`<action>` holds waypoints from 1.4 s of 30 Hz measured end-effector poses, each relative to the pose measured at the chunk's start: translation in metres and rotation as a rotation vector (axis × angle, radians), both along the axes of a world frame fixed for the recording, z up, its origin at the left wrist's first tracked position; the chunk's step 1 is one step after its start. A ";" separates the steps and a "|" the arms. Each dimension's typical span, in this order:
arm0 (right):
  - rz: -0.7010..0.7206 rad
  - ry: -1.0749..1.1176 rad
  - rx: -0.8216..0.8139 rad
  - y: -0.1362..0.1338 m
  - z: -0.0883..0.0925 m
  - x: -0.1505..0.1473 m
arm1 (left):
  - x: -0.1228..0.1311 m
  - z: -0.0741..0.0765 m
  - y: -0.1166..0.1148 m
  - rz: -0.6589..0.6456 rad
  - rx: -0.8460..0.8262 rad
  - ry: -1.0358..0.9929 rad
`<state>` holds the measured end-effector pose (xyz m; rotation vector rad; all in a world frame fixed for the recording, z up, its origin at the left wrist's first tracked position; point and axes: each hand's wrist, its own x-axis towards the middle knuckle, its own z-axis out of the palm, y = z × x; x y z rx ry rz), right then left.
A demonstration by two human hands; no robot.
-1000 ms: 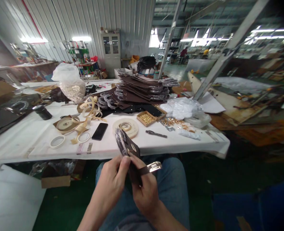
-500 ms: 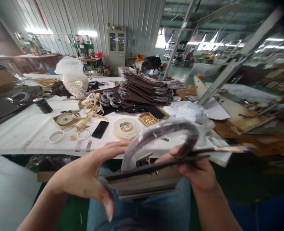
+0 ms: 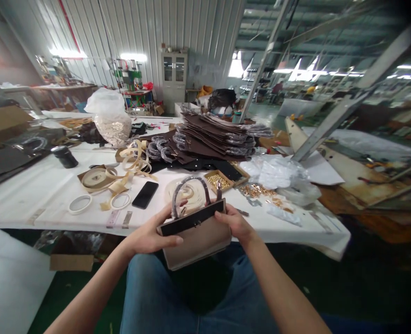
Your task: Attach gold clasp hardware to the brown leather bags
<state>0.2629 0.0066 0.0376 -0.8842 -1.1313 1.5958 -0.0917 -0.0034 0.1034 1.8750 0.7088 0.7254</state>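
Between my two hands is a handbag panel (image 3: 196,243), beige on the side facing me, with a black strip along its top edge and small metal pins in the strip. A plastic-wrapped handle (image 3: 178,192) arches up from that edge. My left hand (image 3: 156,234) grips the left end, thumb on the near face and fingers behind. My right hand (image 3: 236,221) pinches the right end of the strip, thumb in front. The panel is tilted over my lap, at the table's front edge. Behind the handle lies a roll of white tape (image 3: 191,199), partly hidden.
On the white table (image 3: 52,195) lie a phone (image 3: 145,195), tape rolls (image 3: 80,204), a box of gold studs (image 3: 217,181) and loose gold hardware (image 3: 257,191). Dark brown panels (image 3: 208,139) are stacked behind, beside clear plastic bags (image 3: 278,171). A black jar (image 3: 64,157) lies left.
The panel has turned so its beige face shows, and it has moved farther from me. My left hand, earlier spread beside it, has closed on its left end; my right hand still holds the right.
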 end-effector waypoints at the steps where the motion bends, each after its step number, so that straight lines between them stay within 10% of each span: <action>1: 0.000 -0.001 -0.003 -0.002 -0.004 0.001 | 0.000 0.003 -0.002 -0.021 0.062 0.048; 8: -0.060 0.033 -0.053 0.005 -0.016 0.006 | 0.012 0.001 0.001 0.115 0.317 0.290; 12: -0.091 0.027 -0.029 0.036 -0.004 -0.001 | 0.018 -0.025 0.047 0.495 0.147 0.407; 16: -0.193 -0.137 0.062 0.090 -0.001 -0.013 | 0.029 -0.048 0.108 0.601 0.036 0.391; 23: -0.570 -0.799 0.180 0.167 -0.051 -0.023 | 0.054 -0.074 0.167 0.756 -0.116 0.743; 32: -0.598 -0.976 0.289 0.155 -0.076 -0.027 | 0.063 -0.096 0.151 0.849 0.169 0.975; 42: -0.577 -0.905 0.086 0.135 -0.071 -0.028 | 0.055 -0.126 0.168 0.773 0.102 0.495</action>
